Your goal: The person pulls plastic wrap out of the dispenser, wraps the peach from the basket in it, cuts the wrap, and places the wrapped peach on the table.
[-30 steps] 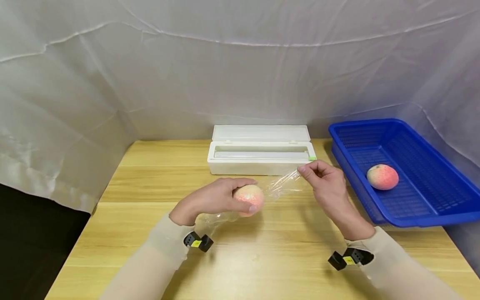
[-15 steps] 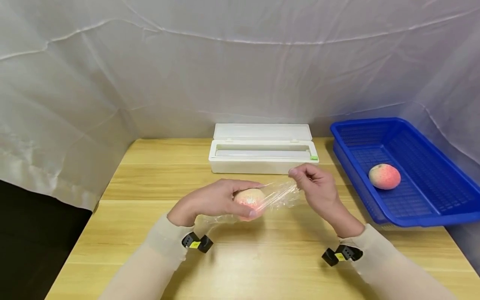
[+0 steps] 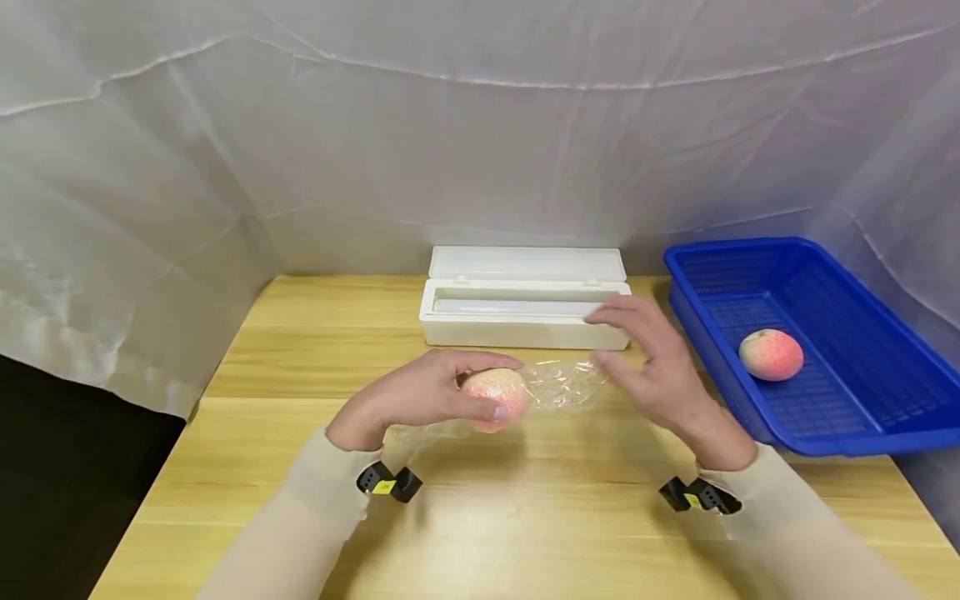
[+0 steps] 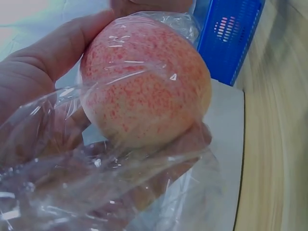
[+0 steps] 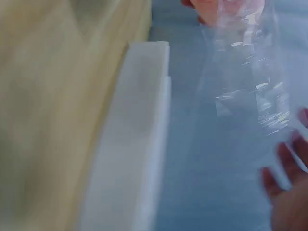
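Note:
My left hand (image 3: 420, 396) grips a pink and cream peach (image 3: 498, 400) above the table, thumb on the near side and fingers on the far side. Clear plastic wrap (image 4: 130, 183) lies over the peach and trails loosely past the palm in the left wrist view. Another crinkled length of the wrap (image 3: 562, 385) sticks out from the peach's right side. Just beyond that end is my right hand (image 3: 660, 367), its fingers spread and holding nothing. The right wrist view shows a gap between these fingers (image 5: 288, 163) and the wrap.
Behind the hands stands a white cling film box (image 3: 517, 333), lid up, a roll inside. A blue plastic basket (image 3: 765, 417) at the right holds a second peach (image 3: 771, 355). The wooden table (image 3: 480, 533) ends at a grey curtain (image 3: 480, 150).
My right hand has let go of the wrap's end and spread its fingers. That end first swung toward the peach, then came to stick out rightward. My left hand keeps its grip.

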The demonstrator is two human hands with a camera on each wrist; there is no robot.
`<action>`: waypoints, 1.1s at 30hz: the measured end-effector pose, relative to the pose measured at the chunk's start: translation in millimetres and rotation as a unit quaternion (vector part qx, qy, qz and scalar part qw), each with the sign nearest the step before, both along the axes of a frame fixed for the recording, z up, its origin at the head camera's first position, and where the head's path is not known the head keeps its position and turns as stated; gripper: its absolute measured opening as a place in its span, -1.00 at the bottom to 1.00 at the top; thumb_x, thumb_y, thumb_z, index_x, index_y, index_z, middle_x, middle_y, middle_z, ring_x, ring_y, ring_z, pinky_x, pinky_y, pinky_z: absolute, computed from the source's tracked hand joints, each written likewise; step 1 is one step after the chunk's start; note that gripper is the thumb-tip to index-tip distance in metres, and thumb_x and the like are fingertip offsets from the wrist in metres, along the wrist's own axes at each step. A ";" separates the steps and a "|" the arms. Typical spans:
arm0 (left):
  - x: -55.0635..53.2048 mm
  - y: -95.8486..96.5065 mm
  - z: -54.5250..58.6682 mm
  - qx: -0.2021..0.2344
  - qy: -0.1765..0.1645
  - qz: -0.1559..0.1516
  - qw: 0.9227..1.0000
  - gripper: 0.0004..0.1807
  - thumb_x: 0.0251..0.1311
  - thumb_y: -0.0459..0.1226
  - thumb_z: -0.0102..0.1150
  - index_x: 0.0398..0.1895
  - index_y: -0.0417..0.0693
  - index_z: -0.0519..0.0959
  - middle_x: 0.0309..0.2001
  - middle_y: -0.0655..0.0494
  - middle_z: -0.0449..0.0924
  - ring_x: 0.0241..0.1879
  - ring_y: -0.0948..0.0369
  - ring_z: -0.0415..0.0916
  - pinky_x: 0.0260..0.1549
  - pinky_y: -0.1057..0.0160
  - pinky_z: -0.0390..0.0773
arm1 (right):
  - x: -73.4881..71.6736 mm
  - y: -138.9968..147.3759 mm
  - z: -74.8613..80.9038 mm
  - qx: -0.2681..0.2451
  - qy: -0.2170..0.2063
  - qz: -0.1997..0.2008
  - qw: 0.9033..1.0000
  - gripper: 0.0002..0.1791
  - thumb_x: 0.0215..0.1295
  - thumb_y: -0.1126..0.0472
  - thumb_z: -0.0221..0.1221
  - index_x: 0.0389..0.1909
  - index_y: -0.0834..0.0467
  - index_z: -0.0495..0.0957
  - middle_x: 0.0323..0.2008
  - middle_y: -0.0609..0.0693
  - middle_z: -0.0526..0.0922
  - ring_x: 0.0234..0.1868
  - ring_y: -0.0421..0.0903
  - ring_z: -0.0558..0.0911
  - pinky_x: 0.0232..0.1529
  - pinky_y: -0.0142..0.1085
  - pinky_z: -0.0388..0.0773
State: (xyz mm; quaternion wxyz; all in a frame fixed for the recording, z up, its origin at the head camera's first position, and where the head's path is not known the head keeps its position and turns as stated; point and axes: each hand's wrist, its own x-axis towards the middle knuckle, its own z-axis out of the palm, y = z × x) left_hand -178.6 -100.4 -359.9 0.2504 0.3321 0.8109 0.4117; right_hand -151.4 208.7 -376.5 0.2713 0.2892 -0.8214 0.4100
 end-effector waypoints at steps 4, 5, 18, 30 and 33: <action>-2.3 1.7 1.7 0.001 0.011 -0.016 1.000 -0.36 0.31 0.04 0.43 0.46 0.35 0.51 -0.19 0.31 0.71 -0.27 0.27 0.60 -0.21 0.21 0.64 | 2.4 -14.9 15.4 0.243 0.054 0.059 0.967 -0.41 0.54 -0.29 0.12 0.18 0.12 0.67 0.03 0.05 0.73 0.12 0.08 0.63 0.24 0.07 0.46; -2.5 2.2 2.0 0.003 0.007 -0.015 1.000 -0.36 0.31 0.04 0.43 0.45 0.35 0.52 -0.12 0.32 0.73 -0.20 0.26 0.64 -0.17 0.19 0.67 | 1.8 -17.9 16.1 0.263 0.074 0.069 0.959 -0.42 0.57 -0.29 0.04 0.09 0.11 0.71 -0.09 -0.01 0.76 0.02 0.05 0.67 0.18 0.08 0.49; 0.8 -1.0 -6.4 0.015 0.030 0.062 0.997 -0.05 0.21 0.02 0.52 0.63 0.38 0.24 0.31 0.24 0.55 0.08 0.24 0.63 0.13 0.06 0.66 | -3.3 24.5 -10.3 0.044 0.012 -0.069 0.997 -0.74 0.57 0.11 0.21 -0.17 0.18 0.77 -0.25 0.05 0.77 -0.19 -0.17 0.64 -0.13 -0.37 0.49; 9.5 17.2 -10.0 -0.006 0.100 0.139 0.985 -0.12 0.02 0.01 0.64 0.39 -0.04 0.46 0.25 -0.01 0.43 0.08 0.12 0.51 0.13 0.03 0.60 | -14.6 -41.3 1.2 -0.191 -0.430 -0.081 0.878 -0.44 0.59 -0.15 0.13 0.13 0.33 0.50 -0.17 0.12 0.60 -0.18 -0.05 0.64 -0.11 -0.17 0.74; 9.8 16.6 -11.2 0.011 0.077 0.140 0.987 -0.23 0.04 -0.01 0.63 0.30 0.04 0.47 0.14 0.07 0.54 0.02 0.16 0.56 0.05 0.08 0.63 | -15.0 -42.5 -6.7 -0.240 -0.398 -0.085 0.881 -0.61 0.58 0.07 0.20 -0.07 0.40 0.52 -0.46 -0.04 0.47 -0.53 -0.19 0.53 -0.50 -0.33 0.66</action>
